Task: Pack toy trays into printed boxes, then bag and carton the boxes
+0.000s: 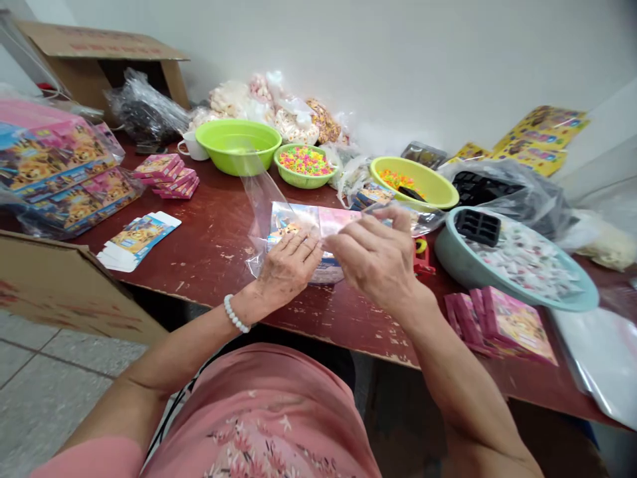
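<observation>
A blue and pink printed box (339, 219) lies in front of me with loose clear plastic wrap (259, 192) around it. My left hand (291, 265), with a white bead bracelet (235, 314) at the wrist, rests on the box with its fingers stretched out. Over the box's right part is my right hand (375, 255), fingers curled and pinched on the plastic wrap. My hands hide much of the box's front and right side. The wrap spreads out past both its ends. A small red and yellow item (422, 255) sits beside my right hand.
Wrapped boxes (60, 159) and flat cards (142, 239) are at left. Behind stand a green bowl (239, 147), a basket of colourful pieces (306, 166) and a yellow basin (415, 182). At right are a blue basin (517, 259), pink boxes (502, 322) and plastic sheets (602, 358).
</observation>
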`<act>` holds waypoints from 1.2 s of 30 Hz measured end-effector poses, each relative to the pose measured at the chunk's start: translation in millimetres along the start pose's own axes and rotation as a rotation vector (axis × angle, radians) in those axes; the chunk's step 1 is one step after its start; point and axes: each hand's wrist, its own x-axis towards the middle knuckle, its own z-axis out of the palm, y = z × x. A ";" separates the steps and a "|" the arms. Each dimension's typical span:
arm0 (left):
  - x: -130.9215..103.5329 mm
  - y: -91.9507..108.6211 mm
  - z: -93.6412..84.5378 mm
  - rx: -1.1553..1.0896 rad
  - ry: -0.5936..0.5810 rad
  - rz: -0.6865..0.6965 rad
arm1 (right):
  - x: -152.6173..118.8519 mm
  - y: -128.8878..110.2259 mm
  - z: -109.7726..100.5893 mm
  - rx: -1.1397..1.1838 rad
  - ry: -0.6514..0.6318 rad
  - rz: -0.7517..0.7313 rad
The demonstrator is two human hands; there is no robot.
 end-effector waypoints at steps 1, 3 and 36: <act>1.2 -0.8 2.0 -0.025 0.003 -0.022 | -7.6 -4.4 2.1 0.020 -0.002 -0.006; 1.6 -2.9 6.2 -0.056 0.016 -0.066 | -20.4 -12.1 7.5 0.054 0.029 -0.016; -10.0 -74.3 -79.2 0.050 0.261 -0.355 | -70.2 -42.7 85.9 0.050 0.219 0.208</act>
